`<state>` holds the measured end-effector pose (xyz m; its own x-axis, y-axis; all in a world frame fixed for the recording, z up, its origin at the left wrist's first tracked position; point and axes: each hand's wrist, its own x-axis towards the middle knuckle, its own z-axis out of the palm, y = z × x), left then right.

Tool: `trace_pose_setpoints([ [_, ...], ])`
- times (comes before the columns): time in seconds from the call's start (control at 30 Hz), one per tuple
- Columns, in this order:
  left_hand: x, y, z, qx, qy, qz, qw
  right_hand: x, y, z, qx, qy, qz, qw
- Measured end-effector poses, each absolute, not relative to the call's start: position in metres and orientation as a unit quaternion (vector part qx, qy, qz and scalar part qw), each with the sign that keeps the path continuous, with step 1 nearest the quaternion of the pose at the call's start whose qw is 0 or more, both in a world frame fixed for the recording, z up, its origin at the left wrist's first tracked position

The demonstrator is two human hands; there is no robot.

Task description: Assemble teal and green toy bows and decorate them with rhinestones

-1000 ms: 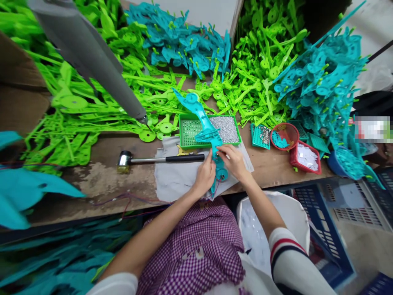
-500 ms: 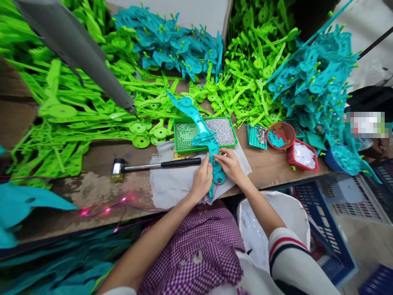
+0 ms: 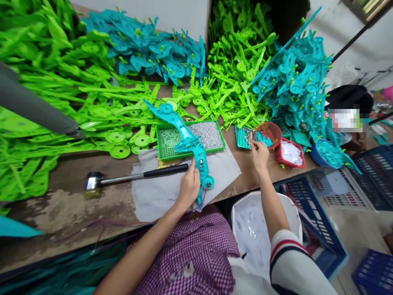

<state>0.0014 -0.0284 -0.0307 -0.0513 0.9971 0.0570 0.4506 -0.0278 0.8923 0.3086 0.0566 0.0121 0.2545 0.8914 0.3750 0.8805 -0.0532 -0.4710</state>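
Note:
A long teal plastic part (image 3: 186,133) lies tilted across the cloth and the edge of the green basket. My left hand (image 3: 189,186) grips its lower half from the left side. Small metal pieces show on the part near my fingers, and a thin wire hangs from its lower end. Out to the right, my right hand (image 3: 260,155) has its fingertips at the small teal basket (image 3: 241,138) of little metal pieces. Those fingers look pinched together; what is between them is too small to make out.
The green basket (image 3: 170,143) holds tiny silver bits. A hammer (image 3: 138,176) rests on the grey cloth (image 3: 147,200). Right of my hand stand a red bowl (image 3: 273,127) and a red basket (image 3: 302,164) of white pieces. Lime green parts (image 3: 101,106) and teal parts (image 3: 294,78) are heaped behind.
My right hand has left the teal part and moved right to the small basket. My left hand stays on the part. The lights on the wires at left have gone dark.

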Motion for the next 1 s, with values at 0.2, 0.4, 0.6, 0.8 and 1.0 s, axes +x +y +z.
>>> trace_pose_setpoints([
  [0.2,0.002,-0.031,-0.028,0.595,0.609,0.392,0.349,0.315,0.078,0.015,-0.686,-0.665,0.006,0.295],
  [0.4,0.003,-0.029,-0.028,0.599,0.602,0.398,0.348,0.236,0.041,0.023,-0.525,-0.764,0.100,0.361],
  [0.6,0.003,-0.029,-0.034,0.604,0.583,0.418,0.346,0.158,0.015,-0.002,-0.398,-0.806,0.182,0.398],
  [0.8,0.003,-0.028,-0.037,0.608,0.576,0.419,0.351,0.168,0.024,0.004,-0.375,-0.859,0.155,0.313],
  [1.0,0.004,-0.028,-0.039,0.609,0.563,0.435,0.350,0.164,0.034,0.025,-0.352,-0.912,0.124,0.169],
])
